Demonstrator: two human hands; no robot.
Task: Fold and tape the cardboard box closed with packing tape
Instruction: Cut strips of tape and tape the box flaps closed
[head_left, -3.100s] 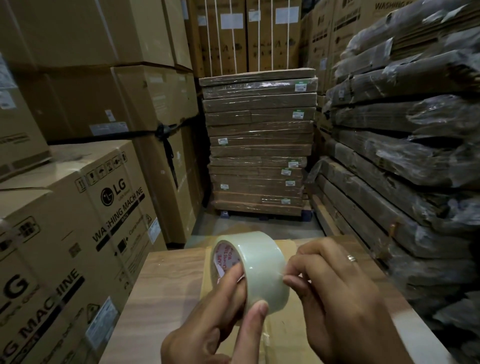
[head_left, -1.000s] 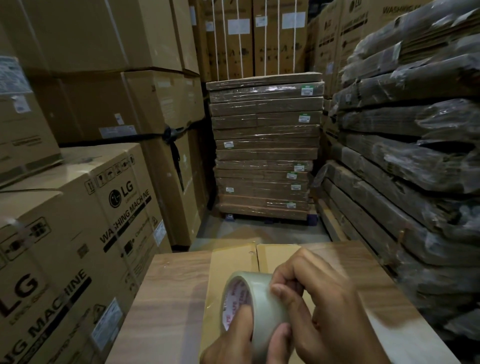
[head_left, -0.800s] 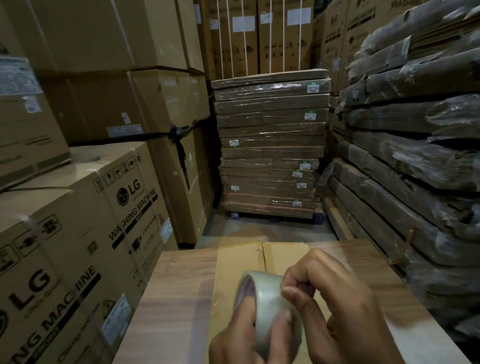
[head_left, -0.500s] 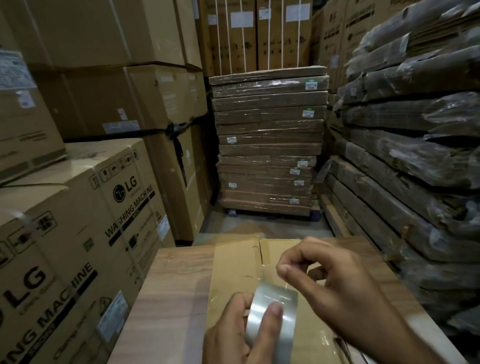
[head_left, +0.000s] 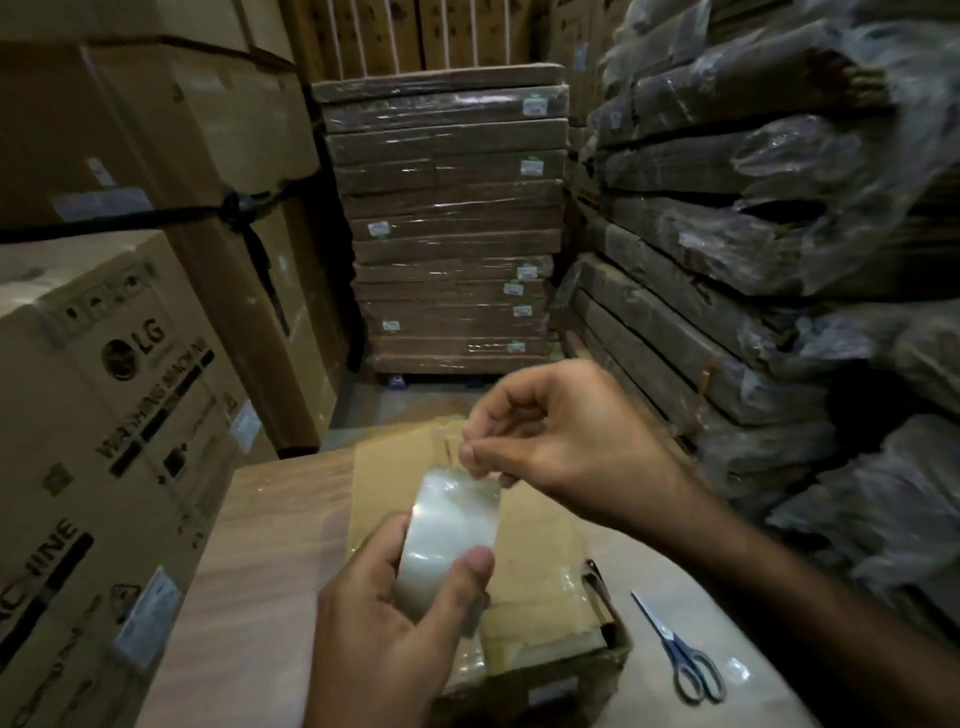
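A flat brown cardboard box (head_left: 540, 587) lies on the wooden table (head_left: 270, 561), its top flaps folded shut. Above it my left hand (head_left: 379, 618) grips a roll of clear packing tape (head_left: 447, 530) by its rim. My right hand (head_left: 561, 441) pinches the free end of the tape between thumb and forefinger, just beyond the roll. A short clear strip (head_left: 449, 447) stretches from the roll up to those fingers. My hands and the roll hide the box's middle seam.
Blue-handled scissors (head_left: 680, 654) lie on the table to the right of the box. Tall washing machine cartons (head_left: 130, 395) stand at the left. Wrapped stacks of flat cardboard (head_left: 447, 223) fill the back and the right side (head_left: 753, 260).
My right hand has found the tape's end and pulled it up off the roll. The view has tilted down, so the box's near end and the scissors now show.
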